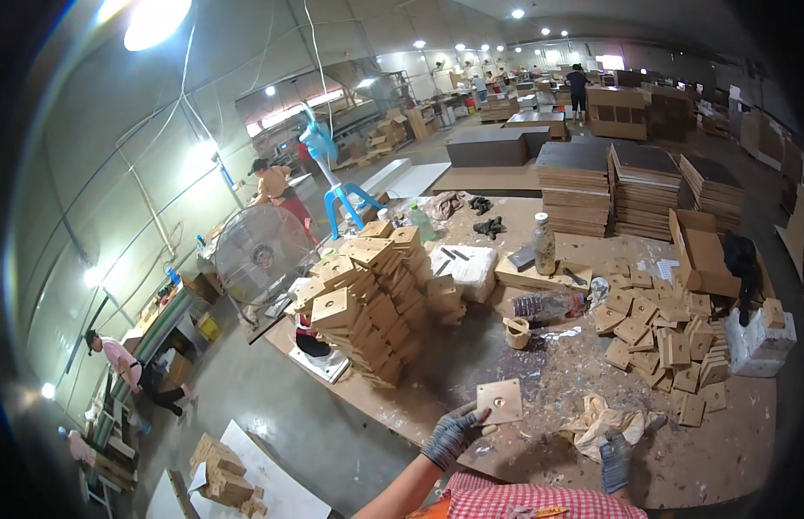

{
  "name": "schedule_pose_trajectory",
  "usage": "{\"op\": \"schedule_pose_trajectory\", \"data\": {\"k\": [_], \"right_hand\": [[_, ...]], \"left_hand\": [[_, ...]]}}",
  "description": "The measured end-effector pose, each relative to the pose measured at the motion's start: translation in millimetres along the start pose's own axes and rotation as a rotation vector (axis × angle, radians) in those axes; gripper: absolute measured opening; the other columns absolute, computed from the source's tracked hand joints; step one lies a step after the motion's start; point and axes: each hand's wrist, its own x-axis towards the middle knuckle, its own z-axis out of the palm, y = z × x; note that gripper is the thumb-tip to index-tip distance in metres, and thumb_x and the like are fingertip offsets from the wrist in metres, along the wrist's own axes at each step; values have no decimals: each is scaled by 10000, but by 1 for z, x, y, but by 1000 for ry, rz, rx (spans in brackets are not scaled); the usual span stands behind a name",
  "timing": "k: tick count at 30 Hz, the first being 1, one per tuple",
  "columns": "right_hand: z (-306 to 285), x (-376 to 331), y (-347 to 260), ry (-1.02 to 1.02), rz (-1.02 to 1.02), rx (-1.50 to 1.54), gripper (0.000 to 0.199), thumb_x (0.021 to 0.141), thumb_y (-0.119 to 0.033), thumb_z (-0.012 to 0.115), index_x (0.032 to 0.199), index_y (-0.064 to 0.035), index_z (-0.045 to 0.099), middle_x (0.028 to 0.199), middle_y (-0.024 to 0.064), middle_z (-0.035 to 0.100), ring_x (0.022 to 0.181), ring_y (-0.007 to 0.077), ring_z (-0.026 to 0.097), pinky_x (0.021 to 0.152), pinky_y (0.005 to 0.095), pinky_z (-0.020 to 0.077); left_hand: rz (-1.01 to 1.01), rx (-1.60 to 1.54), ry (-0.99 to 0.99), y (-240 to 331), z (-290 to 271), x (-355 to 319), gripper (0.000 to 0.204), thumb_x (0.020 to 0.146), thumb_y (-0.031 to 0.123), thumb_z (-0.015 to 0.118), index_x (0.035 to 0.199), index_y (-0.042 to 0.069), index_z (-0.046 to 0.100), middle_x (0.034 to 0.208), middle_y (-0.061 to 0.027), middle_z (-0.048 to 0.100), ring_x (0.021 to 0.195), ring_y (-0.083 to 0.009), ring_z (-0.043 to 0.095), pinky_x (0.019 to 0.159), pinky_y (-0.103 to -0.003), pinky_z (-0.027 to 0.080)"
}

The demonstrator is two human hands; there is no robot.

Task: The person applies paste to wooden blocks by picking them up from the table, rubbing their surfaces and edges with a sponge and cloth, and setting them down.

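Observation:
My left hand, in a grey striped work glove, pinches a square wooden block by its left edge. The block has a round hole in its middle and is held above the stained worktable. My right hand, gloved the same way, is closed at the near edge of a crumpled cream cloth lying on the table; its fingers are partly hidden in the folds. A tall stack of similar blocks stands at the left, and a loose heap of them lies at the right.
Beyond my hands are a small tub, a plastic bottle on its side and an upright jar. A cardboard box and a white block edge the right side. A large fan stands past the left edge.

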Motion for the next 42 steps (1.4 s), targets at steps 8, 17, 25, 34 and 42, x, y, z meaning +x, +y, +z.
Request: {"op": "schedule_pose_trajectory", "data": {"k": [8,17,25,34,42], "right_hand": [[3,1,-15,-13,-5,42,260,857,-91,600,1075,50,600,1027,94,625,968,183,571,896,311,443],[-9,-17,-27,100,-33,-72,249,863,-105,587,1066,37,608,985,96,633,905,176,576,847,307,460],[-29,-39,-35,148,27,24,264,885,-99,557,1109,31,603,1008,70,635,925,149,574,848,294,463],[-36,-55,-77,205,112,-245,180,888,-176,585,995,-36,622,827,50,604,772,155,568,711,331,472],[-47,-33,-18,255,72,-196,267,881,-221,633,1040,-7,625,908,132,661,824,224,634,746,338,499]], "left_hand": [[94,-322,115,11,-62,47,238,858,110,678,1063,6,613,1017,-100,657,916,-242,646,797,-342,571],[129,-456,237,34,-97,174,281,865,96,663,1119,20,568,1023,-112,646,924,-255,633,784,-360,580],[308,-149,405,133,-61,279,189,885,130,624,1044,31,597,901,-81,659,680,-244,643,565,-367,565],[242,45,495,183,-93,354,81,871,126,609,946,97,616,865,-56,631,683,-220,601,617,-341,545],[192,132,591,204,-140,367,80,865,154,619,922,98,609,896,-55,606,767,-212,585,688,-318,538]]}}
